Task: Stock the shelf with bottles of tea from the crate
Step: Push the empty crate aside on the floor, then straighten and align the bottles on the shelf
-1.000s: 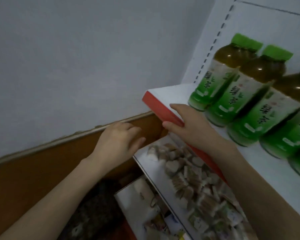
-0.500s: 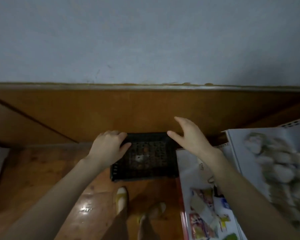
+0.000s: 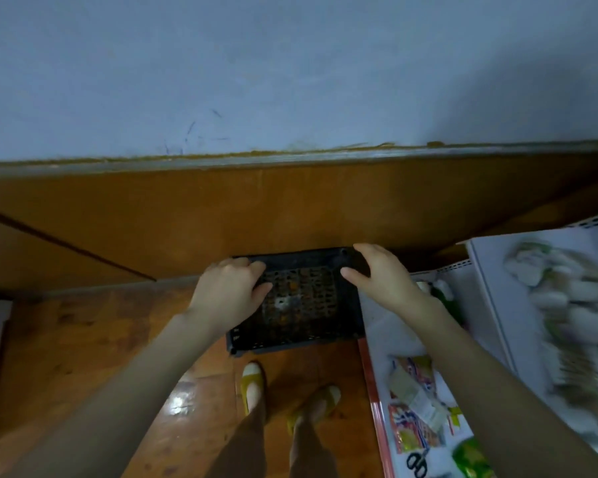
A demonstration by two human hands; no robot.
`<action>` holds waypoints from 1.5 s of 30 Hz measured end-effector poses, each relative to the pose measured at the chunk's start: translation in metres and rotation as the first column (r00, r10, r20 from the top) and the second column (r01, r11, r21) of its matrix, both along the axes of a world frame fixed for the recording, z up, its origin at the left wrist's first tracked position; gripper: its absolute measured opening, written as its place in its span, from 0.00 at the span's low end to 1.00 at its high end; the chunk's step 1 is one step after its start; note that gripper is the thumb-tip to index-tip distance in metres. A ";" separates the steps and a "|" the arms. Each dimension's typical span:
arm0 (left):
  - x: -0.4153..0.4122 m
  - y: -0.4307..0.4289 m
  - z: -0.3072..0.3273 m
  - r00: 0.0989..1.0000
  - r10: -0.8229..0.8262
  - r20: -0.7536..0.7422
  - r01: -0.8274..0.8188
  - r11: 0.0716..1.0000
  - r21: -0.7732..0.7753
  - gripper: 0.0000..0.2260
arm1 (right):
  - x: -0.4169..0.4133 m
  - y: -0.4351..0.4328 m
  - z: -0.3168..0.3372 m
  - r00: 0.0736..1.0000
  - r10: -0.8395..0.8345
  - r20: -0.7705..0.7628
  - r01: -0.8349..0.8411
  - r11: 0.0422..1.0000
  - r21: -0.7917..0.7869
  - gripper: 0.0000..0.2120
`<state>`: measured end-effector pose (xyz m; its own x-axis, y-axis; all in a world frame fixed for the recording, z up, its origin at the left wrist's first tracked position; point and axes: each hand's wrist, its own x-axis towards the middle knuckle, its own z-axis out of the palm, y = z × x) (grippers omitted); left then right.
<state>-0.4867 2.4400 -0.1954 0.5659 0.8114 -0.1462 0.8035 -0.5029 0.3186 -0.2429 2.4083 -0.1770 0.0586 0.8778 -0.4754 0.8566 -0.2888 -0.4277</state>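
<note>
Below both sets of fingers now: black plastic lattice crate (image 3: 301,326) on the brown wooden floor (image 3: 83,339). A second ago I was looking at green-capped tea bottles up on the shelving, right hand on its red edge; the view has since swung down. Versus half a second ago, both hands sit slightly lower. I see my left hand (image 3: 228,298) loosely curled over the crate's left rim and my right hand (image 3: 384,284) spread over the right rim, both holding nothing. White metal shelf (image 3: 390,332) lies right of the right fingers; its pale packets (image 3: 567,305) are motion-blurred. Green shape (image 3: 447,300) behind the right wrist is mostly hidden, can't identify.
</note>
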 end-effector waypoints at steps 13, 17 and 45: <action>0.149 -0.014 0.174 0.877 -0.404 0.260 0.268 0.861 0.433 0.17 | 0.088 -0.080 0.208 0.961 -0.263 0.083 0.198 0.869 0.453 0.27; 0.204 -0.055 0.227 0.776 -0.564 0.281 0.364 0.765 0.531 0.18 | 0.118 -0.145 0.272 0.904 -0.411 0.117 0.248 0.728 0.639 0.23; 0.441 -0.174 0.300 0.383 -0.787 0.485 0.672 0.597 0.438 0.30 | 0.209 -0.375 0.310 0.146 -0.965 -0.216 0.564 -0.098 0.820 0.20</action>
<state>-0.0453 2.2665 0.1042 0.8544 0.0162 0.5194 -0.2326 -0.8819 0.4101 -0.0341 2.0332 0.1326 0.8899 -0.0279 0.4553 0.3099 -0.6953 -0.6484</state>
